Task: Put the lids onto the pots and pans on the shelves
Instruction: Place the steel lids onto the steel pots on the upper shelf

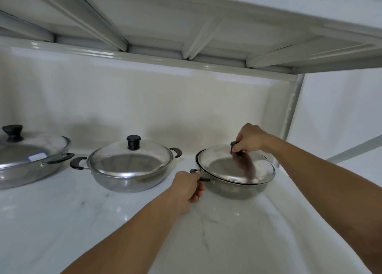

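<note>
Three steel pans stand in a row on a white marble shelf (103, 222). On the right pan (233, 188) lies a steel lid (227, 166), tilted a little, with a dark gap along its left rim. My right hand (249, 138) grips the lid's black knob. My left hand (189, 185) holds the right pan's black left handle. The middle pan (126, 178) wears a glass lid (128, 160) with a black knob. At the left edge, the large left pan (24, 172) is also covered by a lid (31, 147).
A white shelf board with metal ribs (196, 42) hangs close above. A metal upright post (291, 116) stands at the back right corner. The white wall (144, 108) closes the back of the shelf.
</note>
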